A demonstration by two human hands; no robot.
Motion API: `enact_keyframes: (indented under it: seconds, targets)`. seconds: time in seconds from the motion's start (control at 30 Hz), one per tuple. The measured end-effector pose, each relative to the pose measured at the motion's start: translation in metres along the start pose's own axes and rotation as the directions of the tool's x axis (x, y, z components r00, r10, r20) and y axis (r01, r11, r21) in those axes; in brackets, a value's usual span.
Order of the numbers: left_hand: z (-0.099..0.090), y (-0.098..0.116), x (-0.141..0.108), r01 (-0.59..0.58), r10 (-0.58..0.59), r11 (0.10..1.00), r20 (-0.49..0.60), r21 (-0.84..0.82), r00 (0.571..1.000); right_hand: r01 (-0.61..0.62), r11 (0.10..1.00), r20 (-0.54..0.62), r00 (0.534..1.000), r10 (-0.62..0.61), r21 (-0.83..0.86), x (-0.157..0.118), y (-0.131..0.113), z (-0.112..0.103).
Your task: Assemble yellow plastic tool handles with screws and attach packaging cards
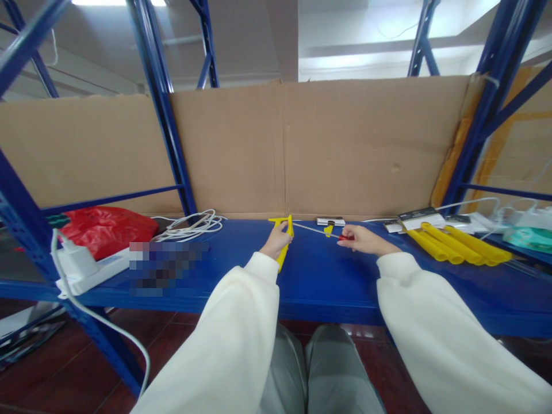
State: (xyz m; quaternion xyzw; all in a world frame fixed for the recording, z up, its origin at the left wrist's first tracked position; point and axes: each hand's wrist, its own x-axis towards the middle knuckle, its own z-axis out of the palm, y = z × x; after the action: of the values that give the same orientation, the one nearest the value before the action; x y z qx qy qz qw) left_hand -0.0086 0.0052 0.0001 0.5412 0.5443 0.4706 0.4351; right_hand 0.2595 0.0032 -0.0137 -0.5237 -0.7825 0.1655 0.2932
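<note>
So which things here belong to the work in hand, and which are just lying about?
In hand:
- yellow piece, left hand
- thin red-handled tool, right hand

Apparently lying about:
- red bag
- white power strip
- coiled white cable
- yellow tubes, possibly related

Workshop or storeroom workstation: blue metal rack, cardboard backing, power strip, packaged yellow parts.
</note>
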Motion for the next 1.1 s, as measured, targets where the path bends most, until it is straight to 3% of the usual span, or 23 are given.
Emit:
enact_keyframes:
  seconds: [0.17, 0.43, 0.6, 0.9, 1.1]
  targets:
    - [0.0006, 0.0007, -0.0017, 0.004, -0.004, 1.0, -0.007, -0.008, 1.0, -0.001, 0.999, 0.087, 0.996, 0.005, -0.05, -0.0041, -0.0094, -0.0045]
    - [0.0001, 0.0013, -0.0018, 0.009, -0.009, 1.0, 0.001, -0.005, 1.0, 0.021, 1.0, -0.033, 0.999, -0.02, 0.017, -0.0002, -0.0031, 0.0007]
    - [-0.0004, 0.0005, 0.0003, 0.013, -0.013, 1.0, 0.002, -0.023, 1.0, -0.013, 1.0, 0.085, 0.996, 0.011, 0.024, -0.0043, -0.0077, -0.0015]
    - [0.0009, 0.0014, -0.0018, 0.01, -0.01, 1.0, 0.014, -0.004, 1.0, -0.034, 0.997, 0.093, 0.995, 0.041, -0.074, -0.0038, -0.009, -0.0028]
    - [0.0025, 0.0018, -0.0017, 0.05, -0.049, 0.998, 0.059, -0.022, 0.997, -0.02, 0.98, 0.031, 0.999, 0.026, -0.198, -0.0025, -0.0034, -0.0046]
